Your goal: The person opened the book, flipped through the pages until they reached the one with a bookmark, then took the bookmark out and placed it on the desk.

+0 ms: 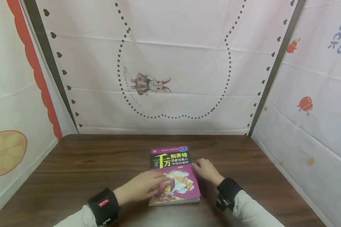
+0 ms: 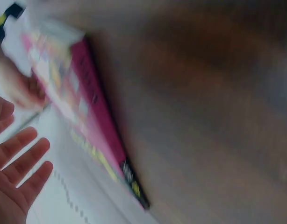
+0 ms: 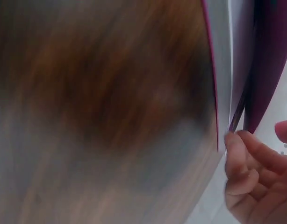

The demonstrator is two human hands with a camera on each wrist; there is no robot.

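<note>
On the table [image 1: 102, 160], the book [image 1: 178, 174] lay between both hands, long axis running fore-aft. Right hand [image 1: 206, 170] pinched its right edge; left hand [image 1: 142, 186], fingers loose and gripping nothing, sat over the near-left part (couldn't tell if touching).

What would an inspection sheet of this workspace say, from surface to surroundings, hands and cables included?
Surface: dark wood-grain table.
Things handled: one book, magenta and black, parted at one edge in the right wrist view.
Clutter: nothing seen.
Left hand: over the book, fingers extended; contact unclear.
Right hand: fingers curled at the book's right edge, apparently pinching it.
Cables: nothing seen.
Surroundings: white printed fabric on three sides, a rabbit pictured on the far one.
</note>
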